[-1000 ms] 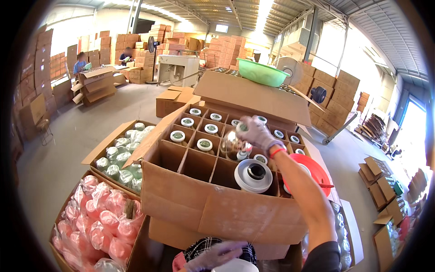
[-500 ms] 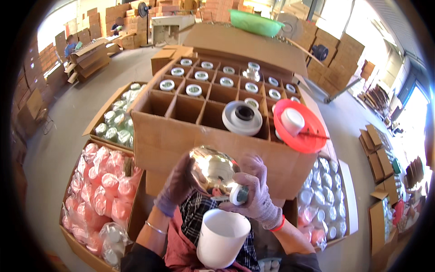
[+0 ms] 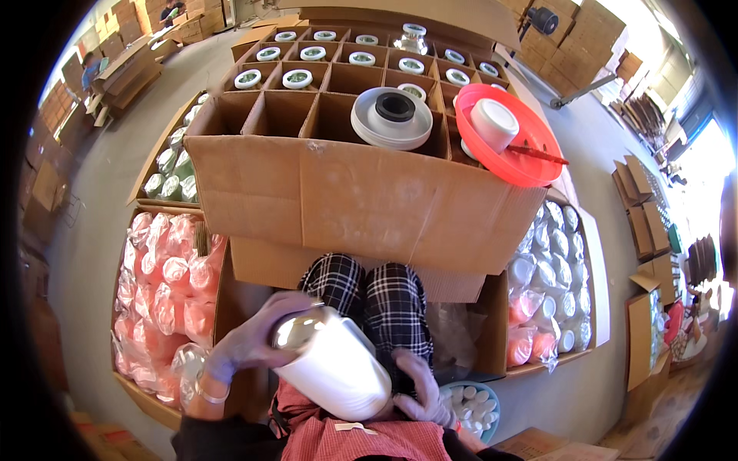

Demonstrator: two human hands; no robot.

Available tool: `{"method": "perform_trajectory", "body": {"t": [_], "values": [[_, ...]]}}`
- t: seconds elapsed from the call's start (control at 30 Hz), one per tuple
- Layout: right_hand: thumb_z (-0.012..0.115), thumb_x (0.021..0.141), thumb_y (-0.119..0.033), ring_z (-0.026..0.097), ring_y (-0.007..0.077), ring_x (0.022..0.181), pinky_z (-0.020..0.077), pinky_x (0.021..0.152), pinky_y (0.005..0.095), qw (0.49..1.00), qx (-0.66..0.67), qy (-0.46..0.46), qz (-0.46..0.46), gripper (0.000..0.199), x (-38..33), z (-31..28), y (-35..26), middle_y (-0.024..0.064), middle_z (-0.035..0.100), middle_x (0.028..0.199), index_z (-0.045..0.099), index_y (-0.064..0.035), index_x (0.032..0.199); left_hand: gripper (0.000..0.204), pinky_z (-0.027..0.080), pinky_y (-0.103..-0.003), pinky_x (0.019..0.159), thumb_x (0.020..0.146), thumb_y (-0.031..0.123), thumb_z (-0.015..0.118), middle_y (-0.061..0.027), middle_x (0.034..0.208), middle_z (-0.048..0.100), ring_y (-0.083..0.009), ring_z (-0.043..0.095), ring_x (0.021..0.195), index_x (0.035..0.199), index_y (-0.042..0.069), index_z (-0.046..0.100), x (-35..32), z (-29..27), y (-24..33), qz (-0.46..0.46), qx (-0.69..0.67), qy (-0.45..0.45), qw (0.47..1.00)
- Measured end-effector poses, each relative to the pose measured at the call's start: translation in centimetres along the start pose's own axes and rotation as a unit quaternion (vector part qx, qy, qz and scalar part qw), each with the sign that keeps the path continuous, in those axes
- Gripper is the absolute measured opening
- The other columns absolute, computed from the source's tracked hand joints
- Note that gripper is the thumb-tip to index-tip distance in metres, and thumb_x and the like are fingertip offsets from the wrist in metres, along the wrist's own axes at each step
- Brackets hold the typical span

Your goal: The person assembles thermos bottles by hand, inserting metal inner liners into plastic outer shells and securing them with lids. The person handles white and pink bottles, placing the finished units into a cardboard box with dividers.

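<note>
A white flask body lies tilted over my lap, its mouth toward the upper left. From that mouth shows the rounded end of a shiny silver flask liner; the rest of the liner is hidden. In its grey-purple glove, my left hand is closed round the liner's silver end, at the rim of the body. My right hand, gloved too, is beside the body's lower end, fingers apart and holding nothing. Whether its fingertips touch the body I cannot tell.
Ahead stands a divided carton with several white-rimmed flasks. On its near edge rest a grey-white round part and a red basin. Cartons of wrapped pink parts and silvery parts flank me. A blue tub holds small white pieces.
The liner has come down from in front of the carton into the white body, which now tilts. My right hand has let go of the liner. My view has dipped lower.
</note>
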State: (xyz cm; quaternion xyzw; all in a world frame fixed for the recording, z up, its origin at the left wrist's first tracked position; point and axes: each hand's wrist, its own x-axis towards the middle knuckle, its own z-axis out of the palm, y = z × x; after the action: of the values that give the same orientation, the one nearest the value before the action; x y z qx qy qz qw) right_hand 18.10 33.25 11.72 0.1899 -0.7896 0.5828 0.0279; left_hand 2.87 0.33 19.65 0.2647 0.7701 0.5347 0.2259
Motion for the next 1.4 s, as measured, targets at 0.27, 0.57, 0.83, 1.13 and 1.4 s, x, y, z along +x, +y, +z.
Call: {"method": "perform_trajectory", "body": {"t": [0.27, 0.57, 0.83, 1.13, 1.4], "values": [[0.044, 0.100, -0.059, 0.040, 0.0388, 0.139, 0.0313, 0.115, 0.0466, 0.981, 0.195, -0.018, 0.003, 0.081, 7.9, 3.9, -3.2, 0.0265, 0.041, 0.146, 0.036, 0.0071, 0.146, 0.092, 0.045, -0.040, 0.107, 0.069, 0.031, 0.090, -0.0121, 0.135, 0.058, -0.0248, 0.056, 0.127, 0.144, 0.002, 0.044, -10.2, 7.5, -3.7, -0.074, -0.484, 0.297, 0.820], [0.081, 0.082, -0.032, 0.047, 0.0356, 0.132, 0.0380, 0.111, 0.0443, 0.961, 0.145, -0.157, -0.175, 0.082, 16.4, 3.1, -4.2, 0.0196, 0.047, 0.143, 0.040, -0.0012, 0.146, 0.086, 0.047, -0.039, 0.103, 0.072, 0.030, 0.088, -0.0125, 0.133, 0.060, -0.0250, 0.058, 0.123, 0.143, 0.003, 0.047, -4.1, 7.2, -1.1, -0.016, -0.495, 0.182, 0.849], [0.084, 0.078, -0.029, 0.052, 0.0322, 0.124, 0.0424, 0.105, 0.0412, 0.978, 0.119, -0.048, -0.162, 0.080, 16.9, 3.3, -6.6, 0.0169, 0.053, 0.134, 0.045, 0.0001, 0.141, 0.080, 0.049, -0.039, 0.100, 0.074, 0.030, 0.086, -0.0129, 0.130, 0.061, -0.0252, 0.061, 0.119, 0.141, 0.005, 0.050, -1.9, 8.4, -0.8, -0.004, -0.499, 0.196, 0.844], [0.082, 0.081, -0.029, 0.051, 0.0332, 0.125, 0.0430, 0.105, 0.0408, 0.976, 0.117, 0.034, -0.183, 0.080, 16.1, 1.9, -6.0, 0.0189, 0.049, 0.136, 0.043, 0.0004, 0.144, 0.074, 0.052, -0.039, 0.097, 0.077, 0.029, 0.083, -0.0134, 0.128, 0.063, -0.0254, 0.064, 0.115, 0.140, 0.006, 0.052, 0.3, 5.7, 0.9, 0.005, -0.435, 0.219, 0.873], [0.074, 0.081, -0.031, 0.051, 0.0442, 0.123, 0.0390, 0.107, 0.0542, 0.966, -0.248, 0.053, -0.044, 0.058, 5.6, 1.6, -0.2, 0.0257, 0.053, 0.131, 0.051, -0.0005, 0.125, 0.069, 0.054, -0.038, 0.094, 0.079, 0.028, 0.082, -0.0138, 0.125, 0.065, -0.0256, 0.067, 0.112, 0.139, 0.007, 0.055, 4.9, -3.9, 8.0, 0.048, 0.177, -0.014, 0.983]]}}
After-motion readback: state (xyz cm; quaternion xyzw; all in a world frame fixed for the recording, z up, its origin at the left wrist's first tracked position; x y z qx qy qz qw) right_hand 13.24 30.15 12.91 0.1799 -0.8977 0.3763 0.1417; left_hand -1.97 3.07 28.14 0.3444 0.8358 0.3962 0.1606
